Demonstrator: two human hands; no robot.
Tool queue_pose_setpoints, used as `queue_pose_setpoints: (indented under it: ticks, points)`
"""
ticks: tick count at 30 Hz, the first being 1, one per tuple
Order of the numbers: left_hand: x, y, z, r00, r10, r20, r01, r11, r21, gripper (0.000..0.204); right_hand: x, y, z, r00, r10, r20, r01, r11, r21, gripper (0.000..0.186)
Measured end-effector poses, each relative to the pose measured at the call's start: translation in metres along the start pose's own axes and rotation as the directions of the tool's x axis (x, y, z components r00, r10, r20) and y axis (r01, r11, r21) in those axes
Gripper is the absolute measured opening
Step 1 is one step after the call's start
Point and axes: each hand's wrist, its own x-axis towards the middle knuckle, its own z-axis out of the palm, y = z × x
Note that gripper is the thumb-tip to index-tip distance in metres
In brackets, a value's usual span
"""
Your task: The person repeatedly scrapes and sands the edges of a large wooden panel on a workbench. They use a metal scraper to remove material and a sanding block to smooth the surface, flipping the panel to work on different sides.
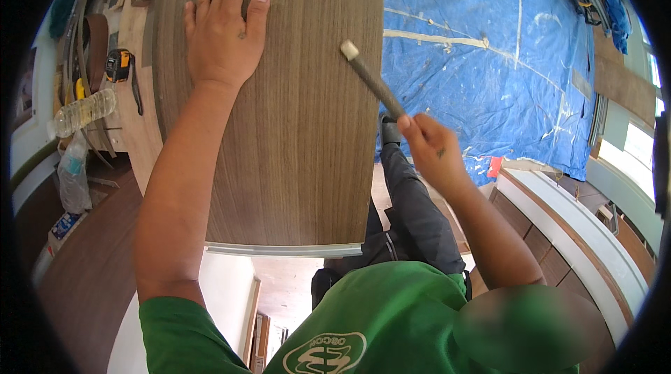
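Note:
A wood-grain brown panel [300, 164] lies in front of me, its near edge bearing a pale metal-like strip [283, 250]. My left hand [225, 35] rests palm down on the panel's far left part, fingers stretched out and thumb apart. Closed round one end of a grey-brown, rough-surfaced, file-like rod [377, 85] is my right hand [435, 154], just off the panel's right edge. The rod slants up and left over the panel and ends in a pale tip. Whether the rod touches the panel I cannot tell.
Blue sheeting [482, 87] with pale seams spreads to the right. On the left stand a black and orange tape measure [119, 65], a clear plastic bottle [85, 112] and a plastic bag [73, 178]. Long strips lie behind them. A white-edged cabinet-like piece [566, 224] stands at the right.

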Motion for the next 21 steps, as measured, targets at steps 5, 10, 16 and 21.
queue_pose_setpoints:
  ticks: [5, 10, 16, 21]
  points:
    - [0.005, 0.005, 0.004, 1.0, 0.025, -0.001, -0.025, 0.999, -0.042, 0.064, 0.1, -0.05, -0.012, 0.994, -0.086, -0.063, 0.084, 0.996, -0.041, 0.06]
    - [0.0, 0.0, 0.001, 1.0, 0.003, 0.024, -0.003, 1.0, -0.011, 0.065, 0.038, -0.011, 0.0, 0.997, -0.061, -0.049, 0.054, 0.989, -0.137, 0.053]
    - [0.001, 0.004, 0.0, 1.0, 0.007, 0.022, -0.007, 1.0, -0.013, 0.065, 0.029, -0.016, -0.002, 0.998, -0.046, -0.038, 0.041, 0.991, -0.128, 0.049]
    - [0.004, 0.005, 0.002, 1.0, 0.024, 0.017, -0.023, 0.999, -0.023, 0.065, 0.081, -0.043, -0.009, 0.988, -0.111, -0.106, 0.104, 0.992, -0.072, 0.054]
